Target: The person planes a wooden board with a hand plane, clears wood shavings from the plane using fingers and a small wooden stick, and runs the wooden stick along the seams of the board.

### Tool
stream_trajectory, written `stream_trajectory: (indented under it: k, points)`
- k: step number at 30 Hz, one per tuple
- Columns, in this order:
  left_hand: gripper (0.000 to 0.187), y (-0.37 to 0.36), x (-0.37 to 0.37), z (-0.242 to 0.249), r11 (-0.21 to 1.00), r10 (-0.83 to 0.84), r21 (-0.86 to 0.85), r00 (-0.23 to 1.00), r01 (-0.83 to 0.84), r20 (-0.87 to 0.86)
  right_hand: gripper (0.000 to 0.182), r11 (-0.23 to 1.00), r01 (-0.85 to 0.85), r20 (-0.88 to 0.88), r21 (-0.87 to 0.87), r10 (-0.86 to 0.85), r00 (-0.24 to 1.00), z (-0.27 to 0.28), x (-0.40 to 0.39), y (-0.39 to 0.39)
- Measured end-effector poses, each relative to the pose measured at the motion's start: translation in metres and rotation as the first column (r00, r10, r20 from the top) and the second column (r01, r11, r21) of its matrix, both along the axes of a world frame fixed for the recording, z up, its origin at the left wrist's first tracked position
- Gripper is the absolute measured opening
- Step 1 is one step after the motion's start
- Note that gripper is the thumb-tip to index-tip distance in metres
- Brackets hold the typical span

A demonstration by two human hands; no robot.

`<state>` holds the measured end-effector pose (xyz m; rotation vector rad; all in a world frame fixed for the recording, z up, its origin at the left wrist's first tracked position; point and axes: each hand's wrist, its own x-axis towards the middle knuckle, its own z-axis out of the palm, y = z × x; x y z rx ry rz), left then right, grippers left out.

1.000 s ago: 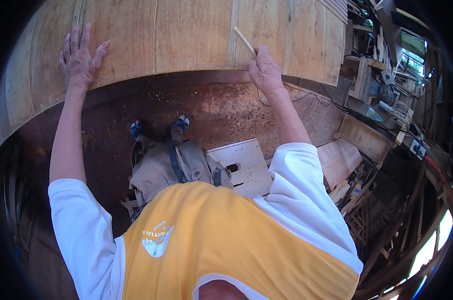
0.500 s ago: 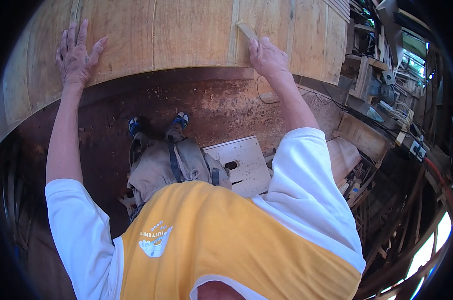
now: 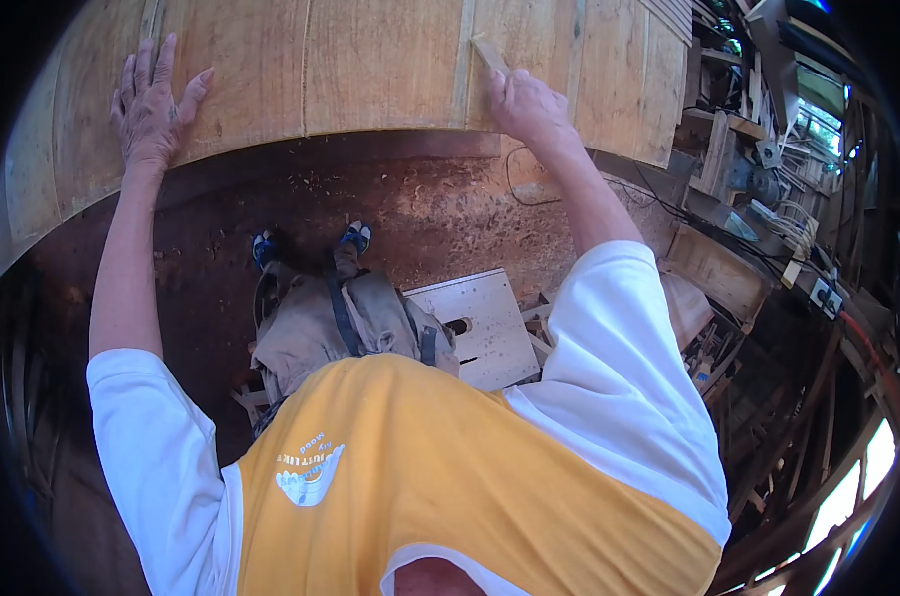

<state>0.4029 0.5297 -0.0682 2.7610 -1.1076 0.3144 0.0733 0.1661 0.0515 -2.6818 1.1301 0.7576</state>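
A wide wooden panel, made of several boards with visible seams, spans the top of the view. My left hand lies flat on its left part, fingers spread and pointing away from me. Farther right, my right hand is closed around one end of a short, flat, pale wooden strip. The strip's free end points up and left, resting along the panel near a seam. My fingers hide the rest of it.
Shavings litter the reddish-brown floor below the panel's edge. A pale board with a cut-out lies beside my legs. Cables run along the right, near a power socket and stacked scrap wood.
My right hand and the strip have shifted very slightly up and left in the view. The left hand stays flat in the same place on the panel.
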Motion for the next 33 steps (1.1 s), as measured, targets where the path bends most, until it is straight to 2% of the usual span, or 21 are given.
stream_trajectory:
  k: [3,7,13,15,16,19,22,28,33]
  points:
    - [0.090,-0.002,-0.001,0.002,1.000,0.004,-0.011,1.000,-0.004,0.008,0.060,1.000,-0.019,-0.004,0.004,0.019,1.000,-0.002,-0.008,0.001]
    - [0.090,0.000,-0.002,0.004,0.998,0.030,0.064,0.999,-0.029,-0.015,0.065,0.999,-0.036,-0.033,-0.010,0.035,0.999,-0.003,-0.016,0.005]
    - [0.088,0.001,0.001,0.003,0.999,0.012,0.043,1.000,-0.012,0.020,0.059,1.000,0.004,0.070,0.004,-0.004,0.998,0.002,0.010,-0.012]
    - [0.088,0.000,-0.002,0.006,0.997,0.025,0.075,1.000,-0.025,0.004,0.053,0.922,0.184,0.322,0.340,-0.298,0.898,0.002,-0.007,-0.013]
    - [0.088,0.002,-0.003,0.006,0.998,0.022,0.065,1.000,-0.022,0.001,0.051,0.827,0.232,0.386,0.512,-0.463,0.798,0.003,-0.016,-0.008]
    - [0.088,-0.001,-0.002,0.007,0.999,0.011,0.040,1.000,-0.011,-0.002,0.039,0.484,0.308,0.198,0.819,-0.743,0.640,0.014,-0.021,0.013]
    - [0.088,-0.001,-0.001,0.006,0.999,0.014,0.046,1.000,-0.014,0.002,0.039,0.435,0.258,0.170,0.863,-0.730,0.662,0.003,-0.020,0.020]
    - [0.090,0.001,-0.001,0.002,1.000,0.007,0.018,1.000,-0.007,-0.011,0.044,0.459,0.402,0.117,0.793,-0.761,0.638,-0.003,-0.006,0.008]
    - [0.090,0.000,0.000,0.002,1.000,0.007,0.004,1.000,-0.007,-0.007,0.051,0.641,0.391,0.128,0.661,-0.609,0.782,-0.005,-0.006,-0.004]
